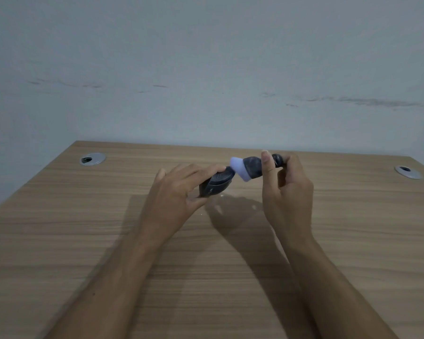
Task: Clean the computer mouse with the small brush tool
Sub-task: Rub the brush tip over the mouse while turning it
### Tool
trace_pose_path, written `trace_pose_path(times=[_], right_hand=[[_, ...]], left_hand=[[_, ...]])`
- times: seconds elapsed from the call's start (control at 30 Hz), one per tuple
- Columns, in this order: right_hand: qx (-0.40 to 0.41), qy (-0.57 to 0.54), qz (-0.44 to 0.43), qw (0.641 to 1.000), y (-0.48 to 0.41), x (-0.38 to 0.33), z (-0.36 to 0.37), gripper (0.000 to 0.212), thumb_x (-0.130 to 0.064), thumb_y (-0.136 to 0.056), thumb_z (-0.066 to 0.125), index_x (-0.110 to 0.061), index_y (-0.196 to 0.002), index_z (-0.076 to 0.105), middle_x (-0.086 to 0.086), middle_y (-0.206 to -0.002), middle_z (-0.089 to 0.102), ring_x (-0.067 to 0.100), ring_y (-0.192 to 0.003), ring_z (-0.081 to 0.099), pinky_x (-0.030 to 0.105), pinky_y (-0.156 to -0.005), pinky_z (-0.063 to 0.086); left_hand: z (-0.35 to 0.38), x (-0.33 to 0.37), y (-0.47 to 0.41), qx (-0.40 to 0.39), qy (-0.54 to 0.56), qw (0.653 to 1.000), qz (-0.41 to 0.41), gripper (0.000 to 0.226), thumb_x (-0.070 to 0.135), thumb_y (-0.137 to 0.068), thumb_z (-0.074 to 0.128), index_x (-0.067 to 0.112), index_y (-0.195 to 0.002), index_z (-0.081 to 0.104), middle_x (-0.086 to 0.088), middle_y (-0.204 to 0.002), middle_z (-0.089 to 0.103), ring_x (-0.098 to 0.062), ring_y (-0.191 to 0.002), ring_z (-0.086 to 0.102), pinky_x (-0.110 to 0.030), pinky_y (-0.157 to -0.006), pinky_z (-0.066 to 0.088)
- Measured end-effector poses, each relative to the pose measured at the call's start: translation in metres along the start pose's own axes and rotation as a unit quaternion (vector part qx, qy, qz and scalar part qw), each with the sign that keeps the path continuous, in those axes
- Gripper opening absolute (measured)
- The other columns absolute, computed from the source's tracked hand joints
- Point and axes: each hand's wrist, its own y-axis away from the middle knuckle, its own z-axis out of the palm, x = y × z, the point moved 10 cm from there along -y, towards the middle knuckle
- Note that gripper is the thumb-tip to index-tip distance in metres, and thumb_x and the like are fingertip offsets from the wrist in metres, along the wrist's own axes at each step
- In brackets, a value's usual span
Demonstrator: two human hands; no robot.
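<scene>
Mouse (216,183) above wooden desk (83,228), brush tool (251,168) touching, pale wall (206,57)

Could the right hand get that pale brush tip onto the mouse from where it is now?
Probably yes. The right hand holds the brush tool with its pale tip right beside the mouse, which the left hand holds up off the desk. Nothing lies between them.
</scene>
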Motion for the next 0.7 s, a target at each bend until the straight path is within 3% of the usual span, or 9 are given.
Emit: trace_pose_path(times=[0.07,0.13,0.2,0.3,0.43,0.5,0.6,0.7], right_hand=[[-0.029,-0.04,-0.008,0.999,0.005,-0.011,0.008,0.032,-0.044,-0.109,0.064,-0.016,-0.094,0.065,0.006,-0.07,0.061,0.024,-0.064,0.054,0.037,-0.061,0.044],[-0.049,-0.018,-0.035,0.998,0.008,-0.017,0.016,0.026,-0.041,-0.109,0.065,-0.021,-0.093,0.064,-0.003,-0.071,0.062,0.022,-0.064,0.056,0.033,-0.061,0.042],[-0.033,0.013,-0.015,0.999,0.002,-0.003,0.015,0.021,-0.043,-0.108,0.066,-0.027,-0.094,0.063,-0.013,-0.071,0.058,0.018,-0.064,0.054,0.032,-0.064,0.039],[-0.016,-0.001,0.026,1.0,-0.001,0.015,0.007,0.026,-0.048,-0.107,0.066,-0.025,-0.094,0.066,-0.015,-0.067,0.055,0.014,-0.062,0.05,0.032,-0.063,0.04],[-0.076,-0.073,0.0,0.994,0.011,-0.012,0.021,0.026,-0.042,-0.106,0.069,-0.02,-0.092,0.069,0.002,-0.067,0.062,0.021,-0.06,0.053,0.032,-0.059,0.043],[-0.093,-0.032,-0.025,0.995,0.013,-0.017,0.029,0.025,-0.041,-0.106,0.071,-0.02,-0.092,0.068,-0.006,-0.067,0.062,0.016,-0.059,0.053,0.03,-0.058,0.041],[-0.04,0.009,0.019,0.999,0.003,0.009,0.02,0.024,-0.045,-0.105,0.07,-0.026,-0.092,0.067,-0.017,-0.069,0.061,0.001,-0.063,0.054,0.027,-0.066,0.038],[-0.034,-0.028,0.044,0.998,0.004,0.016,0.014,0.028,-0.048,-0.105,0.07,-0.025,-0.09,0.068,-0.021,-0.062,0.056,0.005,-0.059,0.049,0.025,-0.062,0.037]], left_hand=[[0.002,-0.002,-0.001,0.012,-0.006,1.0,0.003,0.064,0.03,-0.084,0.089,0.034,-0.145,0.07,0.014,-0.126,0.08,-0.022,-0.108,0.075,-0.041,-0.076,0.038],[0.0,-0.003,-0.001,0.02,-0.003,1.0,-0.004,0.063,0.028,-0.083,0.091,0.031,-0.143,0.073,0.013,-0.127,0.08,-0.021,-0.106,0.075,-0.038,-0.076,0.032],[-0.003,-0.007,0.001,0.011,0.036,0.999,-0.029,0.068,0.03,-0.083,0.091,0.038,-0.147,0.069,0.019,-0.131,0.078,-0.015,-0.103,0.073,-0.044,-0.082,0.043],[-0.001,-0.015,0.005,-0.001,0.099,0.992,-0.083,0.073,0.027,-0.081,0.095,0.043,-0.147,0.068,0.024,-0.124,0.077,-0.012,-0.094,0.07,-0.049,-0.095,0.053],[0.006,-0.022,0.005,0.008,0.185,0.971,-0.153,0.062,0.026,-0.078,0.098,0.035,-0.134,0.076,0.021,-0.107,0.079,-0.012,-0.088,0.071,-0.03,-0.085,0.059],[0.007,-0.024,0.007,0.011,0.199,0.964,-0.178,0.055,0.026,-0.078,0.097,0.035,-0.128,0.078,0.018,-0.102,0.08,-0.008,-0.089,0.072,-0.02,-0.08,0.057],[0.005,-0.03,0.013,0.023,0.225,0.95,-0.216,0.049,0.034,-0.08,0.099,0.037,-0.124,0.079,0.025,-0.093,0.078,-0.004,-0.085,0.07,-0.01,-0.074,0.049],[0.006,-0.034,0.014,0.033,0.244,0.938,-0.246,0.044,0.033,-0.079,0.099,0.037,-0.119,0.08,0.034,-0.088,0.075,0.002,-0.081,0.067,-0.008,-0.073,0.047]])
